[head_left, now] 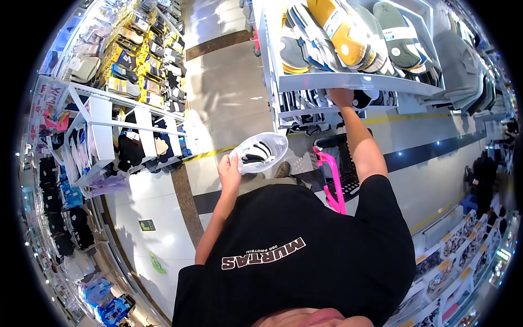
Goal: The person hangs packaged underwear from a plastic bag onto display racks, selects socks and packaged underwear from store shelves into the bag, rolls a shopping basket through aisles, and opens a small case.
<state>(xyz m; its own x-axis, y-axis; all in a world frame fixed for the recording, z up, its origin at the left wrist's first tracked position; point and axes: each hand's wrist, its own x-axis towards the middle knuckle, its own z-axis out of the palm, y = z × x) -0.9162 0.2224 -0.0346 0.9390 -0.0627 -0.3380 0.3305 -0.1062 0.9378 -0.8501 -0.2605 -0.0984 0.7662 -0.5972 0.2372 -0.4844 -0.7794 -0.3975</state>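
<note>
My left hand point(230, 171) grips the near-left side of a translucent white oval container point(280, 146). Inside it lie several black-and-white striped items point(257, 155), too small to name for certain. My right arm stretches forward, and my right hand point(342, 97) is in the lower shelf, just under the front edge of the upper white tray point(359, 83). Its fingers are hidden by that tray. Around it sit rows of dark and white folded goods point(305, 101), which look like packed socks or slippers. What the right hand touches cannot be made out.
The upper tray holds yellow slippers point(348, 46) and grey-green slippers point(397, 38). A black basket with a pink handle point(333, 182) stands before my body. Racks of packaged socks point(131, 60) line the left aisle. More display shelves point(457, 250) are at lower right.
</note>
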